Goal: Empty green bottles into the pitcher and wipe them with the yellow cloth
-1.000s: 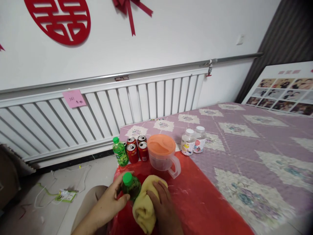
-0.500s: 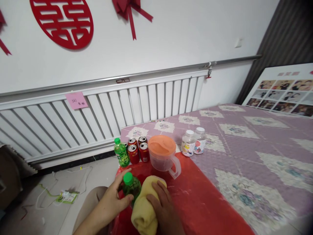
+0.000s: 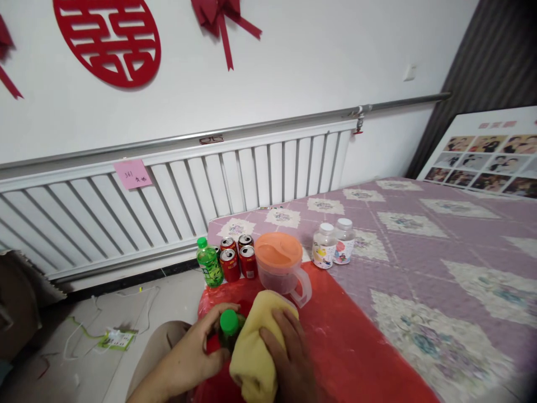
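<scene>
My left hand point(image 3: 201, 347) is wrapped round a green-capped bottle point(image 3: 229, 324) low at the centre of the view. Right beside the bottle, my right hand point(image 3: 289, 352) grips a folded yellow cloth point(image 3: 258, 341), which covers part of the bottle's side. Both are above a red plastic sheet point(image 3: 344, 330). Beyond them stand another green bottle point(image 3: 210, 263), several red cans point(image 3: 230, 265) and a clear plastic jug point(image 3: 279, 274) with an orange lid and a handle.
Two white-capped clear jars point(image 3: 324, 249) stand right of the jug on a purple patterned cover point(image 3: 403, 252). A white radiator point(image 3: 180, 196) runs along the wall behind. On the floor at the left lie cables and a green-and-white packet point(image 3: 118, 339).
The bottle in my left hand has moved slightly right and down. My right hand and the yellow cloth have shifted right and a little up, with the cloth turned somewhat.
</scene>
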`<state>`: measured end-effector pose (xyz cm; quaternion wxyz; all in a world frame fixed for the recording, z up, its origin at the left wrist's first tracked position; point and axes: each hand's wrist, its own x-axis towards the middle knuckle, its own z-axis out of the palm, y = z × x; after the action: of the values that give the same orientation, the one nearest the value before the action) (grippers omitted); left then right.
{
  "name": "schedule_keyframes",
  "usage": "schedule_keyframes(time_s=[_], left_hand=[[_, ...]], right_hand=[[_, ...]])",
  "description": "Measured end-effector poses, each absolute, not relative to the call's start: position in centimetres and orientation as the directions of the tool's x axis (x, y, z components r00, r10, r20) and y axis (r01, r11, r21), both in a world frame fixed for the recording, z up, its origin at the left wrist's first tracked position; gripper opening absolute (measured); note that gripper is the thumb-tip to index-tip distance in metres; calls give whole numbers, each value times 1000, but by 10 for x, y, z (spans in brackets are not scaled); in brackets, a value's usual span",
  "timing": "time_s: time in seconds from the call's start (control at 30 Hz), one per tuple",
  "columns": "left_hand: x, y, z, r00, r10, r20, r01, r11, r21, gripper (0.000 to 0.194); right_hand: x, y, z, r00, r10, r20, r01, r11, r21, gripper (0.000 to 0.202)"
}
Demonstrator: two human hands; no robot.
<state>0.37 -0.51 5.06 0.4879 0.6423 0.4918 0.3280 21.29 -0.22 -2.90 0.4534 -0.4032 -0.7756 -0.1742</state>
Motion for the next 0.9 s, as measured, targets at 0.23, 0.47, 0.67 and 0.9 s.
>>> schedule_keyframes(time_s=[0.23, 0.47, 0.67, 0.9], left_hand=[[0, -2, 43, 258, 965, -40, 244, -25, 969, 67], [-4, 1, 26, 206, 978, -12, 253, -41, 967, 62], [-1, 5, 13, 88, 990, 114, 328, -137, 935, 64], [-3, 3, 18, 130, 987, 93, 353, -134, 926, 69]], right_hand=[[215, 8, -44, -290, 564, 773, 806, 580, -121, 24], [210, 0, -63, -434, 623, 651, 798, 601, -42, 24], [214, -3, -54, -459, 622, 635, 768, 637, -69, 22], [219, -8, -25, -329, 441, 835, 691, 715, -105, 27]])
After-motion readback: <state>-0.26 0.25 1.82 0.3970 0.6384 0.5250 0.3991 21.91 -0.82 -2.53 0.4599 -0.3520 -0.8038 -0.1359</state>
